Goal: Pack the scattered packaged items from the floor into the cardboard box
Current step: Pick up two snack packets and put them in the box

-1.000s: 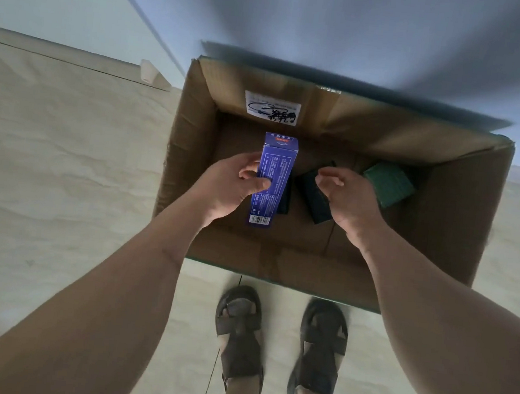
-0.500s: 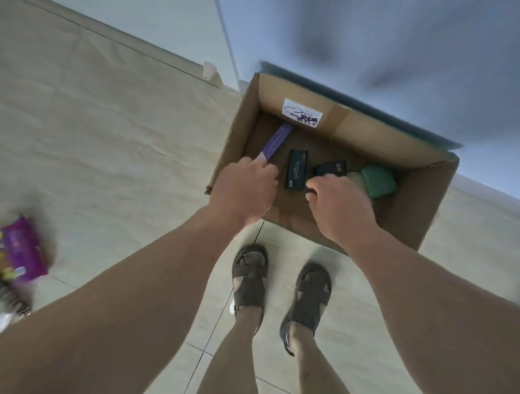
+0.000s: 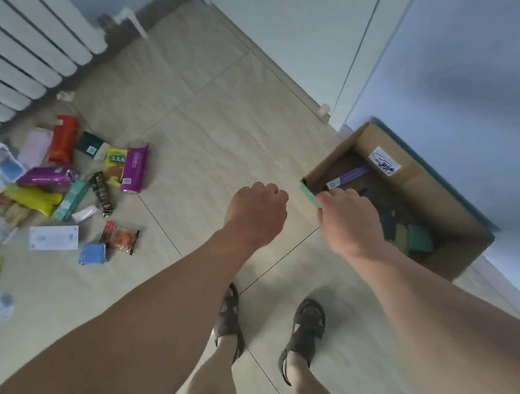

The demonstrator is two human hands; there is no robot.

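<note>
A: What has changed since half a second back?

B: The view has swung left. The cardboard box (image 3: pixel 424 193), which sat straight ahead, now lies off to the right, and the pile of packets (image 3: pixel 63 184) on the floor (image 3: pixel 214 135) has come fully into sight. Both hands have drawn back out of the box.

A: Where are the hands now?

B: The right hand (image 3: pixel 350 219) is over the box's near left corner, fingers curled down; I cannot tell whether it grips anything. The left hand (image 3: pixel 257 207) is left of the box, above bare floor, loosely fisted and seemingly empty.

A: And in the box?

B: A long purple carton (image 3: pixel 348 177) leans along the left wall, under a white label (image 3: pixel 385 165) stuck on the far wall. Dark and green packs (image 3: pixel 413 237) lie on the bottom, toward the right.

A: The rest?

B: The packets lie well left of the box: a purple pouch (image 3: pixel 134 169), an orange packet (image 3: pixel 64 140), a yellow one (image 3: pixel 33 198), a white card (image 3: pixel 54 237), a blue pack (image 3: pixel 92 254). Beyond them stands a white radiator (image 3: pixel 21 53). Two sandalled feet (image 3: pixel 231 318) stand just in front of the box.
</note>
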